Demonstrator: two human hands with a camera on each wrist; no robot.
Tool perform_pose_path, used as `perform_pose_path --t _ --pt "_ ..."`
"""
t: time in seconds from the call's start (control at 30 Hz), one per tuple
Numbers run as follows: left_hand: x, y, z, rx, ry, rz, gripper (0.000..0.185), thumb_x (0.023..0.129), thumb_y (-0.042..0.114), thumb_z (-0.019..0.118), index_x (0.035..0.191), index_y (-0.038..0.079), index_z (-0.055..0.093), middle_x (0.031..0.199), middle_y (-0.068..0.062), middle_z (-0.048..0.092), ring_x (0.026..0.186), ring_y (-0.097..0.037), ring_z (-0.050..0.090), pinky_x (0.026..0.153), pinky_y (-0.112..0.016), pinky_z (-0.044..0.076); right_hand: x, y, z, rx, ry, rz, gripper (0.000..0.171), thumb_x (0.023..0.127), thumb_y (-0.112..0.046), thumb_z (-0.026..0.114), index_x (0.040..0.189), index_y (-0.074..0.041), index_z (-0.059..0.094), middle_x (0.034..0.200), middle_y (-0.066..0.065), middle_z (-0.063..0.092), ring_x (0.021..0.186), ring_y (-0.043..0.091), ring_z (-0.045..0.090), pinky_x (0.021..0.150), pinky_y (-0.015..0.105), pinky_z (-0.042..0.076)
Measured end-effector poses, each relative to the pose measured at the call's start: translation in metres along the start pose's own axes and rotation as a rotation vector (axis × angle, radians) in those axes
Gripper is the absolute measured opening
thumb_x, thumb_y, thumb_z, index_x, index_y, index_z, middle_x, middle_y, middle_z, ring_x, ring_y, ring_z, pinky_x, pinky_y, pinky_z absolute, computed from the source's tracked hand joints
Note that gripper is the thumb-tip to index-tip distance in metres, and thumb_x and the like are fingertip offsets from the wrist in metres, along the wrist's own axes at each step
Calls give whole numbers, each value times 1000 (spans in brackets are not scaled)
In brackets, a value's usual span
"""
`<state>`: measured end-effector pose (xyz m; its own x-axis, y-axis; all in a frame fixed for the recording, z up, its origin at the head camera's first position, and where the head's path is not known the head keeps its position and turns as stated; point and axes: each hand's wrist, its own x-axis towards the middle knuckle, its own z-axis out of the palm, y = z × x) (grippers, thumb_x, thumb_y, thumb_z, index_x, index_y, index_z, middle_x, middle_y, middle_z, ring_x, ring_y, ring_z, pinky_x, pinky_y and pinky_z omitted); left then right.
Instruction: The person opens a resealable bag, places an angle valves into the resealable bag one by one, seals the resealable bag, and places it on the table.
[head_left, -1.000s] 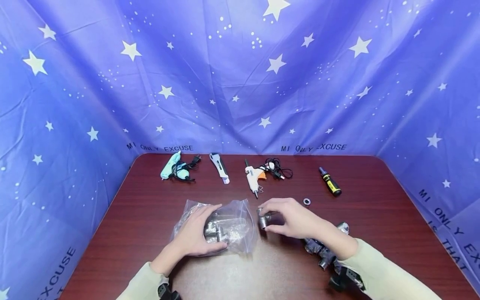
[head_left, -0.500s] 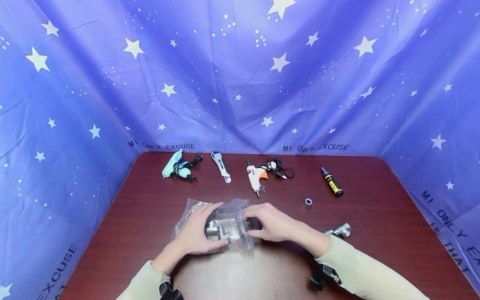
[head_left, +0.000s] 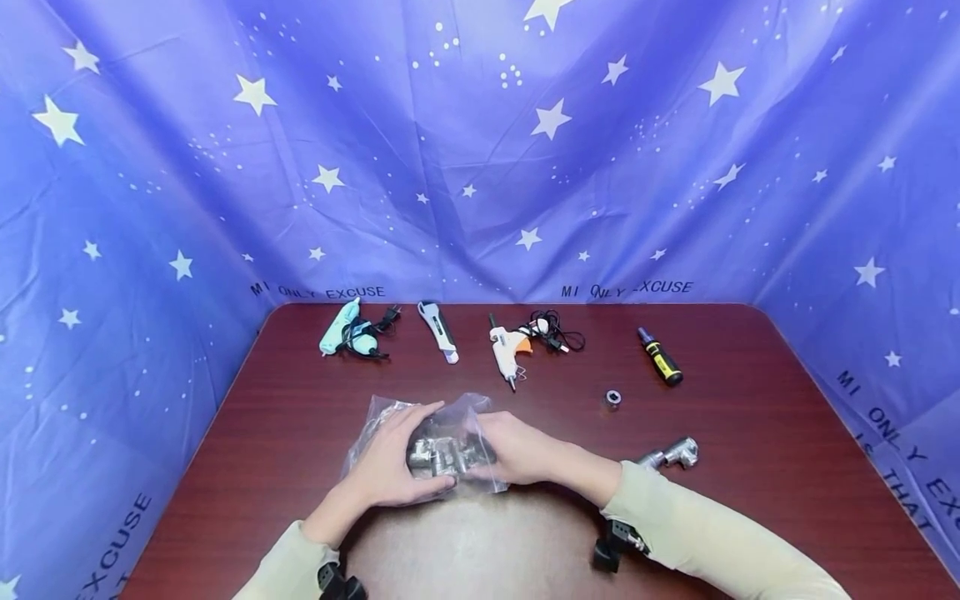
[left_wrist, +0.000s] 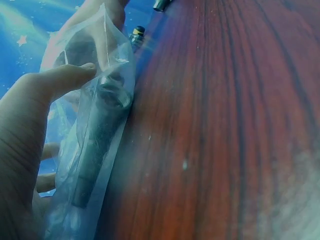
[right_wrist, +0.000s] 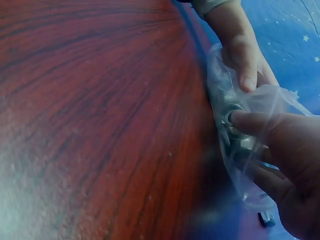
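Head view: two hands on a clear bag of metal pipe parts.
The left hand (head_left: pixel 386 467) curls round the plastic bag (head_left: pixel 450 446) at the worktop's (head_left: pixel 750 400) 6 o'clock; the right hand (head_left: pixel 517 448) is inside it, fingers pinching a metal fitting (head_left: pixel 442 454). Another fitting (head_left: pixel 671 454) lies at 4 o'clock.

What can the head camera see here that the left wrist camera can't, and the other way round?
Only the head view shows the two glue guns, the loose ring, the pipe fitting and the starry backdrop.

Only the left wrist view shows the left hand from its palm side.

Both show the clear plastic bag of metal fittings, both hands gripping it, and the screwdriver.
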<state>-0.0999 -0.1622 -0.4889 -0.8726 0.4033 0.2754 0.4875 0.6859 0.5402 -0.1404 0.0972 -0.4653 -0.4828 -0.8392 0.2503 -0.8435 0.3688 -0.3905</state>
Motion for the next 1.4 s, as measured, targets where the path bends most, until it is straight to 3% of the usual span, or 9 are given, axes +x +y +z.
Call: perform_pose_path --t 0.27,0.53,0.7,1.0,1.2,1.4 --pt "0 -1 -1 -5 -2 -2 105 69 57 93 157 16 52 151 -8 62 140 -33 58 115 -61 48 3 -3 7 -51 17 -17 23 85 -29 89 98 -17 74 108 -1 71 101 11 69 95 23 58" --pt "-1 0 -2 -10 1 -7 104 68 55 93 156 16 52 151 -11 62 141 -36 57 115 -62 47 0 1 3 13 -60 -38 12 94 -17 78 105 -17 77 107 -4 76 103 9 71 96 22 58" --pt "-1 -1 -1 2 3 -1 105 68 55 94 156 16 52 150 -10 62 141 -35 57 115 -62 47 -3 7 -6 104 -68 -72 19 98 -8 71 114 -15 79 115 -3 81 110 7 74 101 21 57" --pt "0 -1 -1 -3 2 -2 106 67 56 94 156 17 52 150 -10 62 141 -35 57 116 -62 47 -20 22 -48 145 -31 -31 19 99 -7 70 113 -13 80 110 -4 81 103 5 74 93 21 60" --pt "3 -1 1 20 2 5 105 68 58 93 156 18 52 150 -8 62 141 -34 57 116 -62 46 -45 35 -86 77 -11 -19 22 95 -2 74 114 -12 81 112 -4 81 103 10 76 90 29 63" --pt "2 -1 1 11 -3 5 106 67 57 93 156 17 52 149 -8 63 141 -35 57 117 -62 45 -71 41 -114 28 -64 54 23 95 -7 76 114 -18 80 109 -4 80 99 10 75 84 33 63"
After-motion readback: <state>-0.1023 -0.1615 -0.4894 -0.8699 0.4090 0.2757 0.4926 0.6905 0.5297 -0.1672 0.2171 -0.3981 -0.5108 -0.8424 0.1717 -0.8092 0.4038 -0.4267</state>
